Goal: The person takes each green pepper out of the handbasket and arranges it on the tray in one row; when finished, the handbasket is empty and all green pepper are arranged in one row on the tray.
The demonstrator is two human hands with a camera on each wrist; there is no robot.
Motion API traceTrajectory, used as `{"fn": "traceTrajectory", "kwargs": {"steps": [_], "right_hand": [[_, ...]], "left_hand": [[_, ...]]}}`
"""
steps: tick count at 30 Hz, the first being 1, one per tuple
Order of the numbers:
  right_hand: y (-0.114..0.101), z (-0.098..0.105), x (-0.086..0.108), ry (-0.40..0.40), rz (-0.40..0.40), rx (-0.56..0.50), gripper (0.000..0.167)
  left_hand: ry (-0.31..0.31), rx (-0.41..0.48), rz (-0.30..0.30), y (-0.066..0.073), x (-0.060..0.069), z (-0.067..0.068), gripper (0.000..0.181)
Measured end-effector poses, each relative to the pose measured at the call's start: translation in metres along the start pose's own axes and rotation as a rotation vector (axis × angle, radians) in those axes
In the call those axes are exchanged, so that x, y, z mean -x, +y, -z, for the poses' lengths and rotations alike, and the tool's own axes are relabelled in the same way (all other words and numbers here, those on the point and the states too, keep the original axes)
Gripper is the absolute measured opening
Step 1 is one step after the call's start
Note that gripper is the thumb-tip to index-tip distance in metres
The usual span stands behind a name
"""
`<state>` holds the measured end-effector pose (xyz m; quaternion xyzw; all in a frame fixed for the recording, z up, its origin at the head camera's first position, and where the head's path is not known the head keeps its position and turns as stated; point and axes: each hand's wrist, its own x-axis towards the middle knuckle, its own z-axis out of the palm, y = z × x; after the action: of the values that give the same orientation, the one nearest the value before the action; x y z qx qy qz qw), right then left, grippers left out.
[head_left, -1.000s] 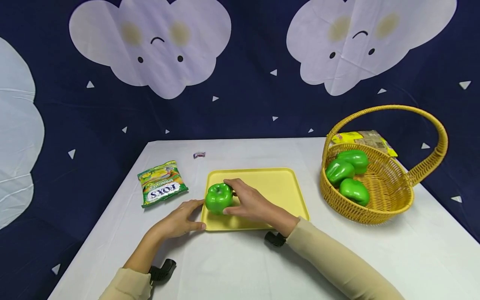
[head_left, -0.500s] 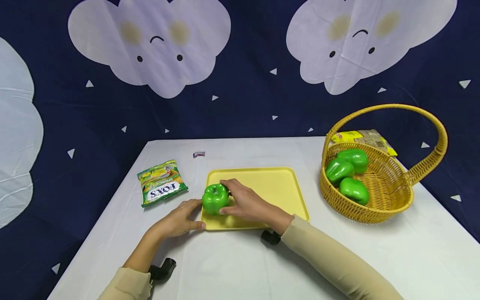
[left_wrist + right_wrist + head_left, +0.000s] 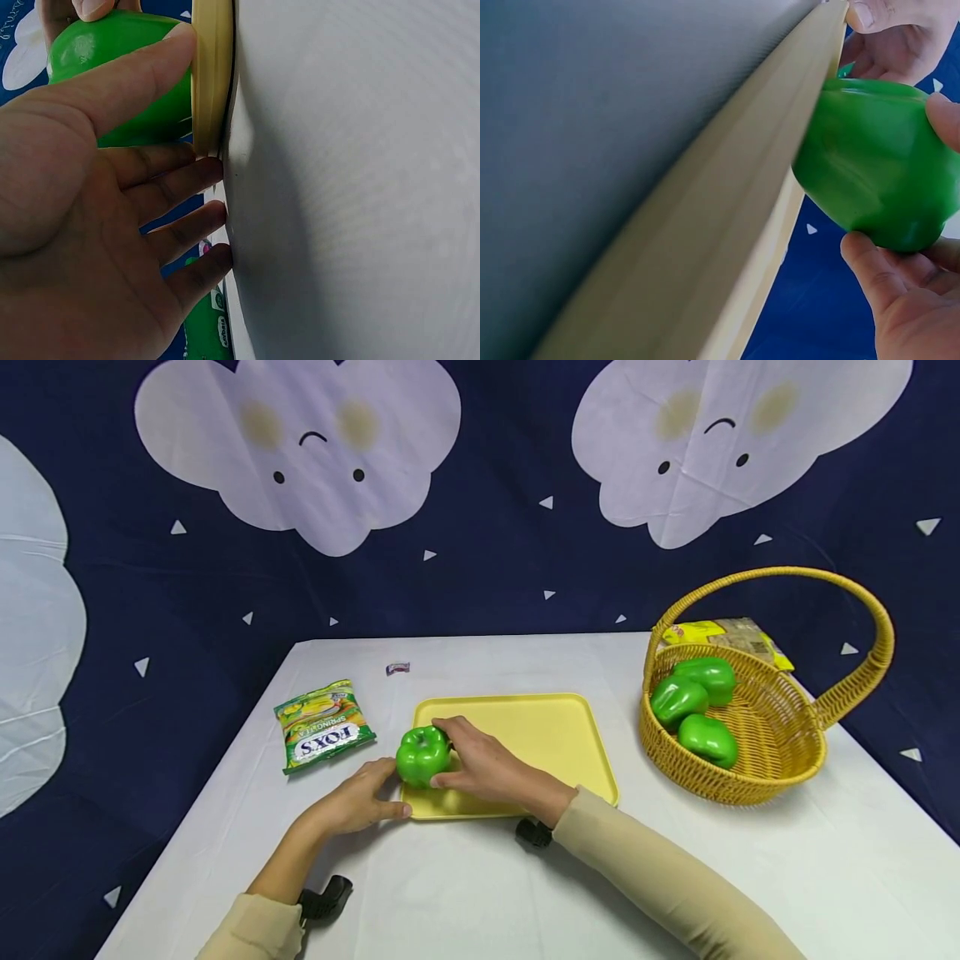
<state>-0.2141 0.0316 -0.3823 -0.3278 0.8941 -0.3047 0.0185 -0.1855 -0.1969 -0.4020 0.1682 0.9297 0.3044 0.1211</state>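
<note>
My right hand point(image 3: 483, 764) holds a green bell pepper point(image 3: 422, 754) between thumb and fingers, over the left end of a yellow tray point(image 3: 540, 735). In the right wrist view the pepper point(image 3: 877, 157) sits at the tray rim, gripped from two sides. At the tray's near left corner lies my left hand point(image 3: 360, 797), thumb against the rim and fingers spread loosely by the left edge. Seen from the left wrist, the left thumb passes in front of the pepper point(image 3: 142, 124); whether it touches the pepper I cannot tell.
A wicker basket point(image 3: 776, 727) with a tall handle stands at right, holding three green peppers point(image 3: 707, 741). Behind it lies a yellow packet point(image 3: 738, 635). A green Fox's sweets bag point(image 3: 324, 727) lies left of the tray, and a small wrapped candy point(image 3: 398, 668) lies farther back.
The right hand has shifted the bell pepper a little left, toward the tray's left edge and the left hand. The left hand has stayed at the tray corner.
</note>
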Motion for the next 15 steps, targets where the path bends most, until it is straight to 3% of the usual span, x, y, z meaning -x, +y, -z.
{"fn": "traceTrajectory", "kwargs": {"steps": [15], "right_hand": [[-0.0011, 0.0024, 0.0010, 0.003, 0.018, 0.038, 0.085]], "left_hand": [[0.004, 0.009, 0.006, -0.0010, -0.0003, 0.0002, 0.073]]}}
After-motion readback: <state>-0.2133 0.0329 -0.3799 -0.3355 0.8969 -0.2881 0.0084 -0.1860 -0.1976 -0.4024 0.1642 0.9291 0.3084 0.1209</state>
